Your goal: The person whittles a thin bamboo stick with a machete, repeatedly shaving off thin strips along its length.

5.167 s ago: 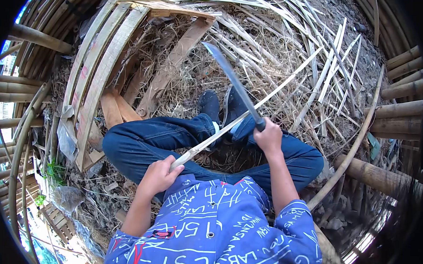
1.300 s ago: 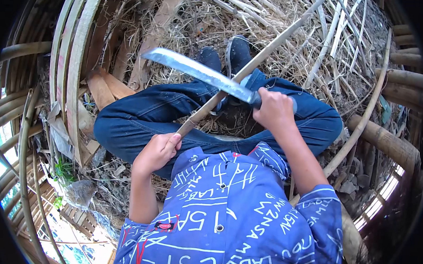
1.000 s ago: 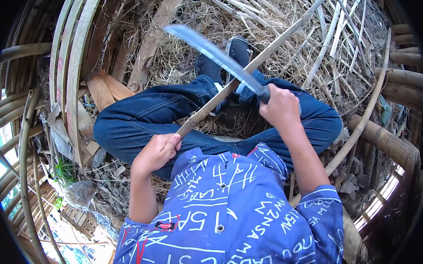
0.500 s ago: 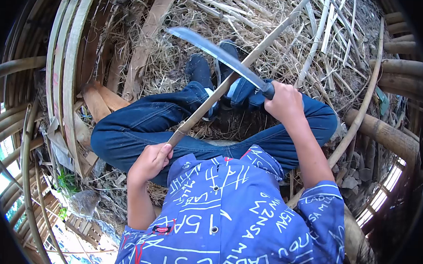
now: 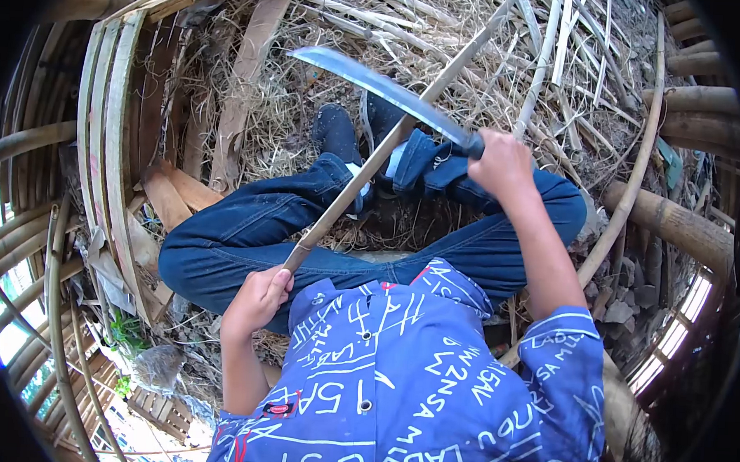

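Observation:
My left hand (image 5: 258, 299) is closed round the near end of a long, split bamboo strip (image 5: 344, 198). The strip slants up and away to the right, over my crossed legs and past my shoes. In my right hand (image 5: 505, 164) is the dark handle of a machete (image 5: 372, 87), its long curved blade pointing to the upper left. The blade crosses the strip around its middle, near my feet, and appears to touch it. My right fingers wrap the handle and are partly hidden from above.
Dry shavings and loose bamboo strips (image 5: 551, 65) cover the ground ahead. Wooden slats (image 5: 102, 137) stand at the left beside a plank (image 5: 246, 85). A thick bamboo pole (image 5: 676, 228) and a thin curved one (image 5: 637, 177) lie to the right, near broken stones (image 5: 623, 300).
The strip and my left hand have shifted slightly left and down in view. The machete stays across the strip, its blade a little lower at the handle end. My feet appear shifted left.

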A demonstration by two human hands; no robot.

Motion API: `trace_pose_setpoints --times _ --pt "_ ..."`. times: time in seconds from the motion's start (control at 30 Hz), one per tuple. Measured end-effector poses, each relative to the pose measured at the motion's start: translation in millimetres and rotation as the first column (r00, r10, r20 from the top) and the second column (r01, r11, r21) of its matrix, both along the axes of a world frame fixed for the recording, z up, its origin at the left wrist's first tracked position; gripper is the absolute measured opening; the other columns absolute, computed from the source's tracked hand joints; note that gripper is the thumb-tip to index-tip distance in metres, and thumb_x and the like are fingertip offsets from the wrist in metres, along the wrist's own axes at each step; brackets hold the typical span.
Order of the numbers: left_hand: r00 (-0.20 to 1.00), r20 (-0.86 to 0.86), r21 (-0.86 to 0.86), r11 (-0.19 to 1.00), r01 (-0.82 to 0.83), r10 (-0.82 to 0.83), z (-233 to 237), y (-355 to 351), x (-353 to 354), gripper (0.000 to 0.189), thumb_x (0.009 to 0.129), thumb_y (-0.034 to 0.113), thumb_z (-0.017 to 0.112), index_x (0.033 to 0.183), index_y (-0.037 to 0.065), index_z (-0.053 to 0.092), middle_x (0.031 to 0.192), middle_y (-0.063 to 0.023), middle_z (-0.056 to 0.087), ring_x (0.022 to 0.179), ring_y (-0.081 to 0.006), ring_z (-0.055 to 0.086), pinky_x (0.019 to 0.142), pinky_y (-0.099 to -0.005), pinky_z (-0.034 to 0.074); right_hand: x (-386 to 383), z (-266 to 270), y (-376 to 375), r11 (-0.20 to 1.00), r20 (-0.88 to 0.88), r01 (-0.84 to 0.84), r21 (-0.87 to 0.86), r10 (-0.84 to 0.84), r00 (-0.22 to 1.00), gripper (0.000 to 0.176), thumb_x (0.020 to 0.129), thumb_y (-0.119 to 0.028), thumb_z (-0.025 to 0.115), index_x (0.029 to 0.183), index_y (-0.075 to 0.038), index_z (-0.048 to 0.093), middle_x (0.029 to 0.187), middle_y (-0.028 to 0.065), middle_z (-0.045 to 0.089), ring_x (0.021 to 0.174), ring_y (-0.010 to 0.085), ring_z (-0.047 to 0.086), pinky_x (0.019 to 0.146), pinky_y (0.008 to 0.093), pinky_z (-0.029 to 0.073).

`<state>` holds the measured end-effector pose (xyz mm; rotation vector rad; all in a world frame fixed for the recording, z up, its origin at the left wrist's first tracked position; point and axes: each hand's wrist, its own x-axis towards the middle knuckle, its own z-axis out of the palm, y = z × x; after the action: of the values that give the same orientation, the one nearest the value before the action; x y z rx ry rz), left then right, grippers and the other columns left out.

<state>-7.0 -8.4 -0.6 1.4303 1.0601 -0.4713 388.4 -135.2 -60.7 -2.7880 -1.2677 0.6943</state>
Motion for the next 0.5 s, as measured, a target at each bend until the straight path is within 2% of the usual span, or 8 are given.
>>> trace_pose_setpoints --times 0.07,0.13,0.3,0.33,0.37,0.4,0.47,0.5 --pt "0.999 0.006 -0.016 0.999 -0.032 0.032 1 0 1 0.042 0.104 0.030 0.040 0.078 0.001 0.054 0.057 -0.0022 0.048 0.052 -0.0092 0.042 0.050 -0.0275 0.036 24 -14 -2 0.992 0.028 0.116 0.057 -0.117 0.993 0.022 0.073 -0.017 0.063 0.092 -0.007 0.068 0.085 0.0207 0.069 0.085 0.0397 0.066 0.080 0.0494 0.052" --pt "0.999 0.009 -0.008 0.999 -0.033 0.033 -1 -1 3 0.042 0.104 0.030 0.040 0.077 0.001 0.054 0.057 -0.0020 0.048 0.052 -0.0090 0.042 0.049 -0.0274 0.036 32 -9 3 0.990 0.043 0.136 0.048 -0.138 0.989 0.022 0.072 -0.016 0.064 0.092 -0.007 0.069 0.086 0.0209 0.069 0.086 0.0399 0.066 0.080 0.0484 0.053" --pt "0.999 0.012 -0.023 0.999 -0.033 0.033 1 0 2 0.042 0.104 0.030 0.041 0.077 0.000 0.053 0.056 -0.0021 0.048 0.052 -0.0093 0.042 0.049 -0.0275 0.036 20 1 7 0.997 0.035 0.024 0.072 -0.026 0.999 0.021 0.072 -0.017 0.065 0.090 -0.007 0.068 0.083 0.0217 0.068 0.085 0.0403 0.066 0.079 0.0489 0.053" --pt "1.000 0.012 0.015 1.000 -0.015 0.015 3 -1 4 0.042 0.104 0.031 0.041 0.077 0.001 0.053 0.056 -0.0022 0.048 0.052 -0.0095 0.042 0.049 -0.0277 0.036 20 2 4 0.995 0.033 -0.035 0.092 0.032 0.999 0.021 0.072 -0.017 0.065 0.090 -0.007 0.067 0.082 0.0218 0.068 0.085 0.0403 0.066 0.078 0.0490 0.053" --pt "1.000 0.011 0.052 0.999 0.003 -0.004 5 -3 5 0.043 0.104 0.031 0.041 0.076 0.001 0.053 0.056 -0.0022 0.047 0.052 -0.0097 0.042 0.050 -0.0278 0.037 27 -2 4 0.998 0.072 -0.052 0.034 0.050 0.996 0.020 0.072 -0.017 0.065 0.090 -0.007 0.067 0.082 0.0211 0.068 0.085 0.0397 0.066 0.078 0.0487 0.053" --pt "1.000 0.011 0.043 0.999 0.012 -0.013 6 -3 5 0.043 0.104 0.031 0.041 0.076 0.001 0.053 0.056 -0.0022 0.047 0.052 -0.0097 0.042 0.050 -0.0278 0.037 35 -7 3 0.999 0.072 -0.043 0.024 0.041 0.997 0.020 0.072 -0.017 0.065 0.090 -0.007 0.067 0.082 0.0211 0.068 0.085 0.0397 0.066 0.078 0.0487 0.053" --pt "1.000 -0.027 0.035 0.999 0.013 -0.012 7 -1 5 0.042 0.104 0.031 0.042 0.076 0.001 0.052 0.056 -0.0024 0.046 0.053 -0.0100 0.042 0.050 -0.0283 0.036 55 -16 5 0.995 0.101 0.103 0.013 -0.104 0.989 0.022 0.072 -0.018 0.065 0.089 -0.005 0.066 0.088 0.0195 0.070 0.088 0.0363 0.068 0.080 0.0461 0.054" --pt "1.000 -0.021 0.036 0.999 0.013 -0.012 7 -2 5 0.042 0.104 0.031 0.042 0.076 0.001 0.052 0.056 -0.0024 0.046 0.053 -0.0100 0.042 0.050 -0.0283 0.036 63 -19 7 0.994 0.135 0.104 0.033 -0.108 0.985 0.021 0.072 -0.017 0.064 0.088 -0.004 0.066 0.088 0.0197 0.070 0.087 0.0363 0.068 0.080 0.0458 0.054"
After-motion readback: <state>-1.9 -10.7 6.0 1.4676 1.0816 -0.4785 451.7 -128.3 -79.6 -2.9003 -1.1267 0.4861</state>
